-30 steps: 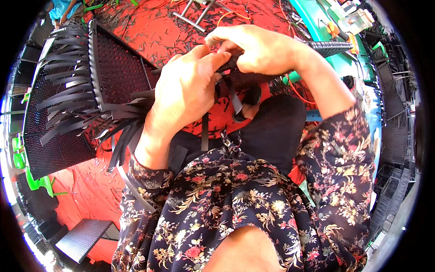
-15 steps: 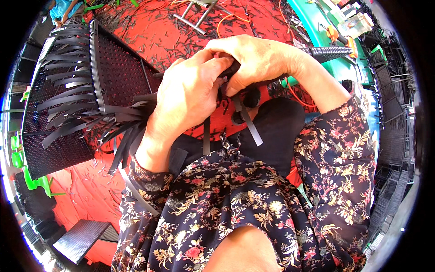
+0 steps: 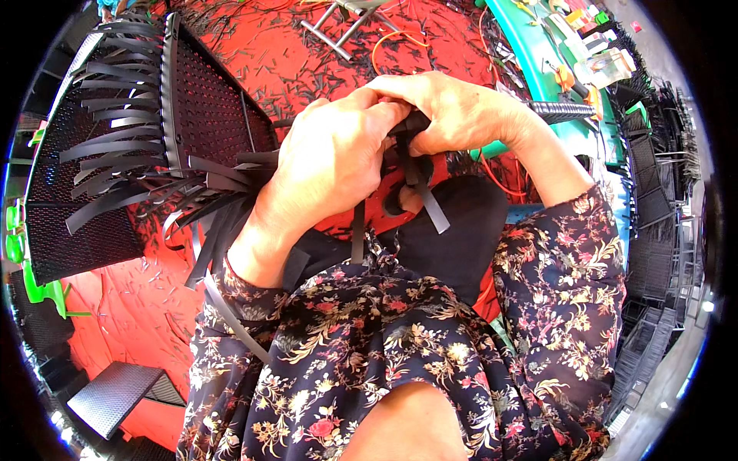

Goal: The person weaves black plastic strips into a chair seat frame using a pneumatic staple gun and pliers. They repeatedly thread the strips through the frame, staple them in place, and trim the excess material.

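My left hand [image 3: 330,157] and my right hand [image 3: 465,115] meet in front of my lap, fingers closed together on flat black plastic strips. One strip end [image 3: 434,209] hangs below the right fingers, and another strip [image 3: 358,234] drops beneath the left hand. The exact grip is hidden behind the knuckles. Left of my hands stands a black woven furniture panel [image 3: 211,115], its edge fringed with many loose strips [image 3: 115,150]. Beyond my right wrist, a black strip-wrapped bar [image 3: 565,112] sticks out to the right; whether it joins the piece in my fingers is hidden.
Scraps of black strip litter the red floor sheet [image 3: 430,58]. At upper right, a green table [image 3: 523,38] carries tools and a clear container [image 3: 611,67]. A metal folding stool [image 3: 338,31] stands ahead. Another woven piece [image 3: 111,396] sits at lower left, near a green chair [image 3: 46,292].
Both hands have shifted slightly right and down in the picture, still together on the strips. The left fingers now sit closer against the right hand. The view has tilted a little.
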Demonstrator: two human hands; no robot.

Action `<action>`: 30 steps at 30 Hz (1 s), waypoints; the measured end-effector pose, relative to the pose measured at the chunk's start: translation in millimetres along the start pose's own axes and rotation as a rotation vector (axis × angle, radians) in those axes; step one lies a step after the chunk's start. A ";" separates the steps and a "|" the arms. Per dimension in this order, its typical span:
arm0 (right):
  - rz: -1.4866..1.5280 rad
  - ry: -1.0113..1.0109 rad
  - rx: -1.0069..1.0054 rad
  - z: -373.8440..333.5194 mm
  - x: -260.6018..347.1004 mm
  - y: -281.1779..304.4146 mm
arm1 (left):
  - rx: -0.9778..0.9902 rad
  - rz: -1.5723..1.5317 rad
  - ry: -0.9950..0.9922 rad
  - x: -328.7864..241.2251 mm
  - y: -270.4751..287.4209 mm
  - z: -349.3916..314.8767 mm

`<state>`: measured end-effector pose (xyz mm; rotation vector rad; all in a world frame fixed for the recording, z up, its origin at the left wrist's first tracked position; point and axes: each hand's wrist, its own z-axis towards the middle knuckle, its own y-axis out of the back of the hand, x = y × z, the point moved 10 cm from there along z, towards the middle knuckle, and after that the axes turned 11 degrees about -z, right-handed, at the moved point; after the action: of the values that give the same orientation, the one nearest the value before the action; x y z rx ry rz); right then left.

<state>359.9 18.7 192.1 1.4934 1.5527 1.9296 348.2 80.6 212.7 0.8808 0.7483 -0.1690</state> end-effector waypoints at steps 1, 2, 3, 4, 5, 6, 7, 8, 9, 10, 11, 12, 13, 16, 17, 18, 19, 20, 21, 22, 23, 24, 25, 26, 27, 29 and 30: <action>-0.011 -0.006 0.000 0.4 -0.2 0.2 | -0.002 0.003 -0.001 -0.4 -0.1 0.3; -0.023 -0.011 0.001 0.7 -0.6 0.2 | -0.002 -0.003 -0.009 -1.5 -0.3 0.9; -0.039 -0.024 -0.002 1.1 -2.0 -0.7 | -0.004 -0.003 -0.015 -2.7 -0.2 1.2; -0.055 -0.038 -0.005 1.1 -3.1 -2.0 | -0.006 -0.004 -0.022 -3.9 0.0 1.5; -0.071 -0.051 -0.009 0.5 -3.4 -2.1 | -0.010 0.007 -0.022 -4.9 0.5 1.8; -0.108 -0.032 -0.029 -0.1 2.0 1.1 | -0.014 0.017 -0.020 -5.0 0.8 1.4; -0.124 -0.040 -0.044 -1.3 3.8 3.0 | -0.017 0.027 -0.017 -4.9 1.3 1.3; -0.141 -0.048 -0.059 -2.7 5.0 5.0 | -0.008 0.024 -0.002 -2.8 0.7 2.0; -0.155 -0.058 -0.074 -4.3 4.9 6.3 | 0.004 0.021 0.014 -0.3 -0.6 2.3; -0.196 -0.049 -0.100 -5.6 4.1 7.2 | 0.015 0.017 0.031 2.5 -1.8 2.7; -0.248 -0.014 -0.151 -6.8 6.3 9.5 | 0.007 0.007 0.028 4.1 -1.3 3.2; -0.300 0.015 -0.205 -9.9 9.0 11.9 | 0.003 -0.006 0.021 5.1 -1.8 4.6; -0.352 0.044 -0.258 -13.2 12.8 15.1 | 0.000 -0.019 0.013 5.8 -2.1 5.9; -0.354 0.140 -0.460 -25.6 28.4 29.7 | -0.010 -0.094 -0.013 4.9 -0.7 8.0; -0.368 0.166 -0.520 -30.8 30.7 31.0 | 0.014 -0.074 0.012 6.8 -1.6 9.4; -0.383 0.190 -0.581 -37.5 31.9 29.5 | 0.042 -0.056 0.037 7.3 -1.0 10.7; -0.397 0.213 -0.642 -43.3 33.7 29.0 | 0.069 -0.037 0.061 8.7 -1.6 11.5; -0.392 0.217 -0.725 -47.8 35.5 32.6 | 0.052 -0.049 0.041 8.1 1.1 11.2; -0.434 0.215 -0.740 -47.3 36.4 33.4 | 0.040 -0.069 0.025 11.1 4.1 13.2; -0.476 0.213 -0.755 -47.2 37.8 34.4 | 0.027 -0.089 0.009 13.1 6.6 15.8; -0.519 0.212 -0.769 -47.2 39.7 34.7 | 0.014 -0.090 0.022 16.2 8.6 19.2; -0.542 0.210 -0.794 -49.6 43.5 33.5 | -0.004 -0.078 0.026 15.7 10.2 20.8; -0.561 0.210 -0.788 -51.0 42.4 31.3 | -0.021 -0.067 0.029 15.3 11.5 22.1; -0.580 0.209 -0.781 -52.6 40.7 28.7 | -0.020 -0.082 0.022 14.6 10.4 22.8; -0.598 0.210 -0.772 -52.2 39.7 26.7 | -0.026 -0.077 0.010 14.0 10.9 22.6; -0.565 0.207 -0.770 -53.6 40.8 27.2 | -0.037 -0.068 -0.014 12.3 12.0 21.5; -0.548 0.207 -0.768 -55.2 41.9 28.3 | -0.037 -0.071 -0.013 12.3 11.5 21.3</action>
<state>307.3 5.3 243.6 0.5044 0.9395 2.0075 373.3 73.9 220.7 0.8184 0.7687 -0.2227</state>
